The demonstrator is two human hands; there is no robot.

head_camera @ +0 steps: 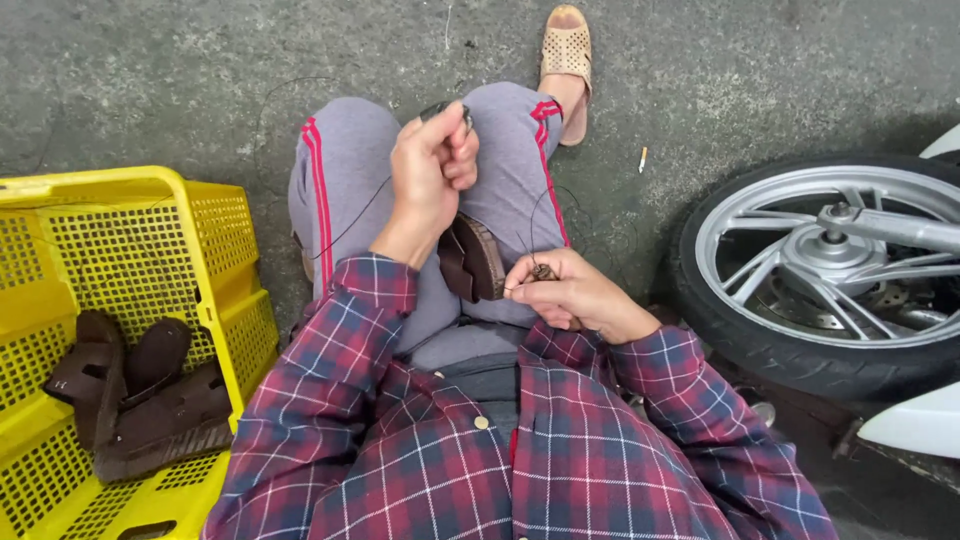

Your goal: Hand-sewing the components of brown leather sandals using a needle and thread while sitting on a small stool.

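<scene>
Plaid shirt (520,450): red and blue check, both sleeves running forward to the hands. Grey trousers (350,170) with red side stripes, knees drawn up.

Shoe (472,258): dark brown, clamped between the thighs, standing on edge, between the two hands.

Left hand (432,165): raised above the shoe, fingers closed around a small dark tool (447,107) that shows at the top of the fist. A dark thread (350,220) runs down and left from this hand across the left thigh.

Right hand (565,290): just right of the shoe, fingers pinched on a small brown awl-like handle (543,271); thin thread loops above it.

Crate (215,260): yellow plastic mesh, on the person's left, holding several dark brown sandals (140,395).

Tan sandal (567,50): on the far foot, on grey concrete (150,70).

Wheel (790,270): motorcycle, silver spokes, black tyre, at right.

Cigarette butt (642,158): on the concrete, between foot and wheel.
</scene>
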